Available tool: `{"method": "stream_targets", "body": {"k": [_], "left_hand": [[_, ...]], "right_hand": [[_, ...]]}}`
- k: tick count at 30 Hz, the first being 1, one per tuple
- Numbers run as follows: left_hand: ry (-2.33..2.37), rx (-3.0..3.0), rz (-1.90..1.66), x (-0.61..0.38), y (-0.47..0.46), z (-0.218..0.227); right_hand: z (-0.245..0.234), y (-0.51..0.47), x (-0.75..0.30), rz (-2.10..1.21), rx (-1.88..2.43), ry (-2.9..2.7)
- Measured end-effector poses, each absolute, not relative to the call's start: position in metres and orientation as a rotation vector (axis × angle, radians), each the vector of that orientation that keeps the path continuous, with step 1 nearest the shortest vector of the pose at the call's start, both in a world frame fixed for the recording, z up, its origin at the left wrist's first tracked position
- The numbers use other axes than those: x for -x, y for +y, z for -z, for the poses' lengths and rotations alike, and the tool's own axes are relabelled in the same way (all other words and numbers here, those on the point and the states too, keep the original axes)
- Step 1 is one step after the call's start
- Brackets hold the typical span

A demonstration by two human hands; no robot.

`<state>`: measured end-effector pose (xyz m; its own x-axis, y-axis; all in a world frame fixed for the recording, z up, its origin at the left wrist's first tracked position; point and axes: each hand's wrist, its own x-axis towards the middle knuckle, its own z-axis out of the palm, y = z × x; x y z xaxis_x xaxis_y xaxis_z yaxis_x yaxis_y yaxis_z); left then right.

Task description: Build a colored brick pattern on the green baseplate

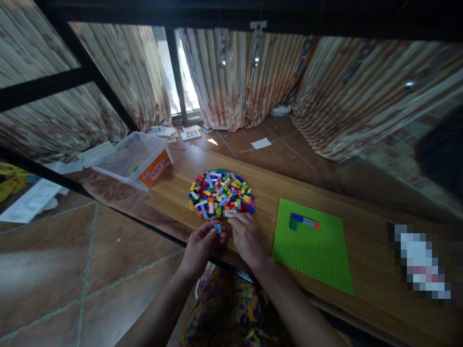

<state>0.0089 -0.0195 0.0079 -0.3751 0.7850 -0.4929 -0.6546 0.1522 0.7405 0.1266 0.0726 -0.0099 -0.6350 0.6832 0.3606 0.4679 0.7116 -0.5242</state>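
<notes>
Left hand [202, 243] pinches a small blue plastic brick [218, 228].
Right hand [246, 237] touches the heap of multicoloured plastic bricks [221, 192], grip unclear; green studded baseplate [314, 250] nearby.

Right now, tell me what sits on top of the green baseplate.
The green baseplate carries a short row of bricks near its far edge: blue, grey, orange, plus a green one. Other studs show bare; those beneath the bricks are covered.
</notes>
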Motion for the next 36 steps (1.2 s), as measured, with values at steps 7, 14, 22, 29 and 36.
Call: {"method": "stream_targets", "body": {"k": [7, 14, 22, 29, 36], "left_hand": [[1.352, -0.212, -1.482, -0.013, -0.014, -0.011], [1.312, -0.218, -1.398, -0.034, -0.005, -0.017], [1.188, -0.252, -1.272, -0.072, 0.004, -0.018], [1.263, -0.627, -1.255, -0.095, 0.016, -0.008], [1.395, -1.13, -1.152, -0.106, 0.039, -0.007]], "right_hand": [[0.001, 0.064, -0.136, -0.55, 0.94, -2.215], [-0.015, 0.037, -0.159, -0.897, 1.004, -2.008], [-0.011, 0.033, -0.197, -0.891, 1.166, -1.938], [-0.003, 0.045, -0.243, -0.693, 1.358, -1.776], [0.006, 0.071, -0.264, -0.448, 1.539, -1.665]]}}
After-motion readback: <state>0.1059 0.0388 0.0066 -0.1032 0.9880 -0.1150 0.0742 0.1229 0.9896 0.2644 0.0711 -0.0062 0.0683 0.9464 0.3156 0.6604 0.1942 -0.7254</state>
